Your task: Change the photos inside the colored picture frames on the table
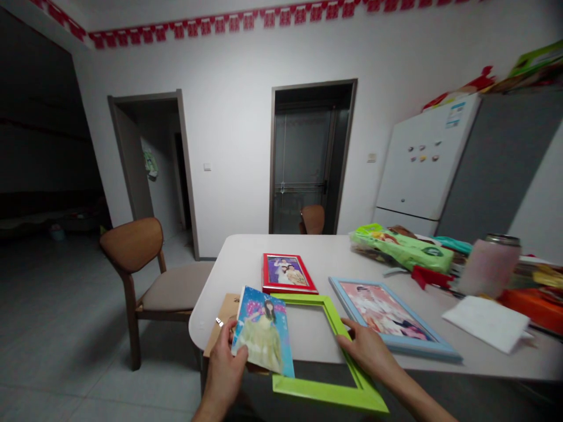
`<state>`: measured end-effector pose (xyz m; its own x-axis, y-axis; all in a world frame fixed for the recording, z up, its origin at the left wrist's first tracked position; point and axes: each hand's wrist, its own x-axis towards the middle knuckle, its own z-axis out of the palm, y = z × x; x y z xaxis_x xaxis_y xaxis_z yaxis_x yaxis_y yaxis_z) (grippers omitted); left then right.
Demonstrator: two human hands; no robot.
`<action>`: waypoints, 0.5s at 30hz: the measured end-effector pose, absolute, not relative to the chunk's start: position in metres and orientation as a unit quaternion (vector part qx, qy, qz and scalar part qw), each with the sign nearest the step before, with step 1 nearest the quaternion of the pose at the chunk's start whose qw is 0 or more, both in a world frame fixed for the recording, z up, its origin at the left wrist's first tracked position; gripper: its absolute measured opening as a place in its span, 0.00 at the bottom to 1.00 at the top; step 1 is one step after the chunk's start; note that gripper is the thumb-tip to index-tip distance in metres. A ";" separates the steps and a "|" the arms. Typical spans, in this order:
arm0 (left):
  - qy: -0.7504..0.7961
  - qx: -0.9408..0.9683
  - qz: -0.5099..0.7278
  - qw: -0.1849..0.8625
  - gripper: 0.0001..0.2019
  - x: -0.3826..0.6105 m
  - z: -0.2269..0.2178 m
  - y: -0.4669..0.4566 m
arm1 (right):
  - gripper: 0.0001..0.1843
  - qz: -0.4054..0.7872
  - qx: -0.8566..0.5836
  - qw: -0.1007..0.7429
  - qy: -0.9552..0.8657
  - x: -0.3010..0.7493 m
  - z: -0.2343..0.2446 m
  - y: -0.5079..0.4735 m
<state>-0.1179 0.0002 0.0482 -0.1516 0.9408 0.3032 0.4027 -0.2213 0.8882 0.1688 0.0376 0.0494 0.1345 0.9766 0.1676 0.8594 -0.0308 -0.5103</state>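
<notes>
My left hand (225,364) pinches the lower left edge of a photo print (264,337) showing a figure in a pale dress; the print lies tilted over the left side of an empty green picture frame (336,394). A brown backing board (222,325) sits under the print. My right hand (367,349) grips the right rail of the green frame, which overhangs the near edge of the white table (246,252).
A red framed photo (287,273) lies beyond the green frame and a blue framed photo (391,316) to its right. A green packet (402,246), pink flask (490,265), white paper (487,322) and clutter fill the right. A wooden chair (145,275) stands left; a fridge (424,170) behind.
</notes>
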 end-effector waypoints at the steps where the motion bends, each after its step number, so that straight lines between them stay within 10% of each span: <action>1: 0.572 0.596 0.493 0.272 0.19 -0.121 0.042 0.000 | 0.26 0.104 -0.708 0.241 -0.656 0.169 0.048 0.038; 15: 0.655 0.712 0.240 0.080 0.20 -0.125 0.052 -0.007 | 0.22 0.020 -0.684 0.232 -0.692 0.163 0.046 0.035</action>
